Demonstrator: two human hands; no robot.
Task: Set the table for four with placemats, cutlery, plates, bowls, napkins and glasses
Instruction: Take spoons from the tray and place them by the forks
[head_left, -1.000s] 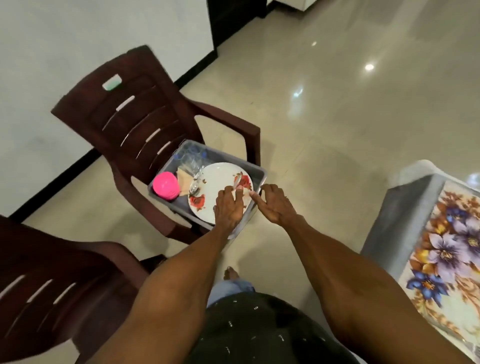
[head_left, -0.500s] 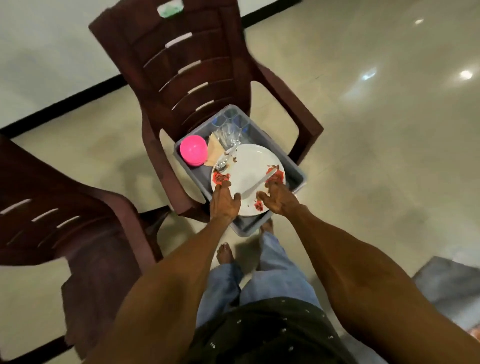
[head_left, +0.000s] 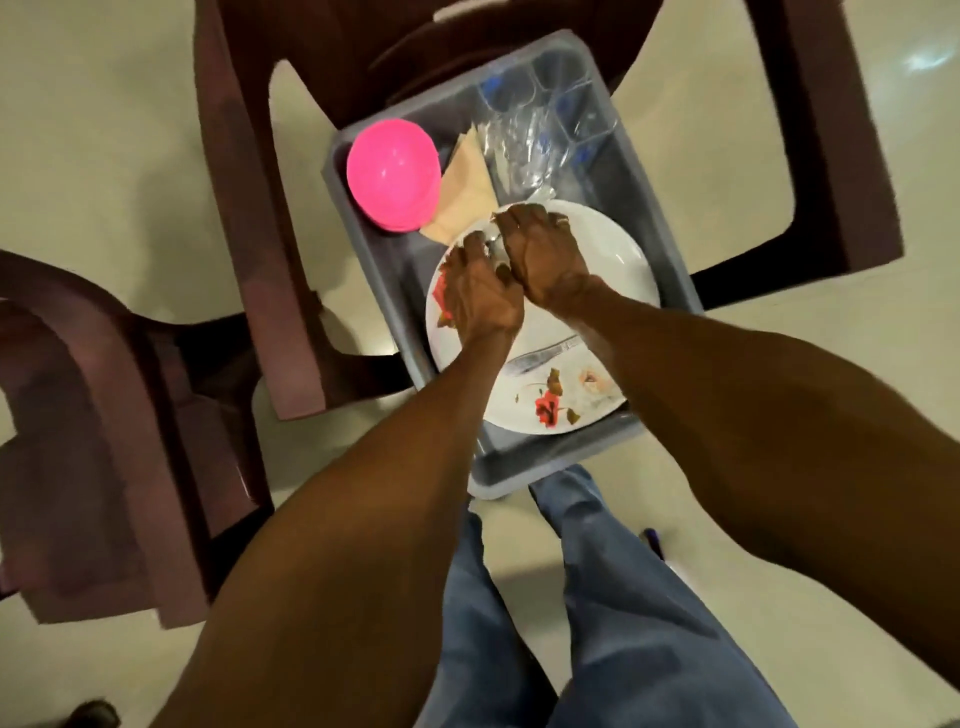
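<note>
- Two hands, left hand (head_left: 480, 291) and right hand (head_left: 545, 254), meet over the floral plate (head_left: 618, 260); fingers curl around small cutlery, though the exact grip I cannot tell.
- Everything sits in the grey tub (head_left: 670, 244) on the chair (head_left: 332, 47): pink bowl (head_left: 392, 174), napkins (head_left: 465, 195), glasses (head_left: 540, 124), knife (head_left: 543, 354).
- Nothing here looks laid out yet; nearly all remains.

Grey tub (head_left: 670, 260) on a dark maroon chair (head_left: 249, 234); a second maroon chair (head_left: 104, 426) stands at near left on a pale cream glossy floor (head_left: 104, 130). In the tub: a bright pink bowl (head_left: 392, 174) at far left, a beige napkin (head_left: 465, 200) to its right, clear glasses (head_left: 535, 140) with blue marks at the far end, and a white plate (head_left: 613, 254) printed with red flowers and brown leaves, bearing a silver knife (head_left: 543, 354). Trousers (head_left: 613, 623) are blue denim.
</note>
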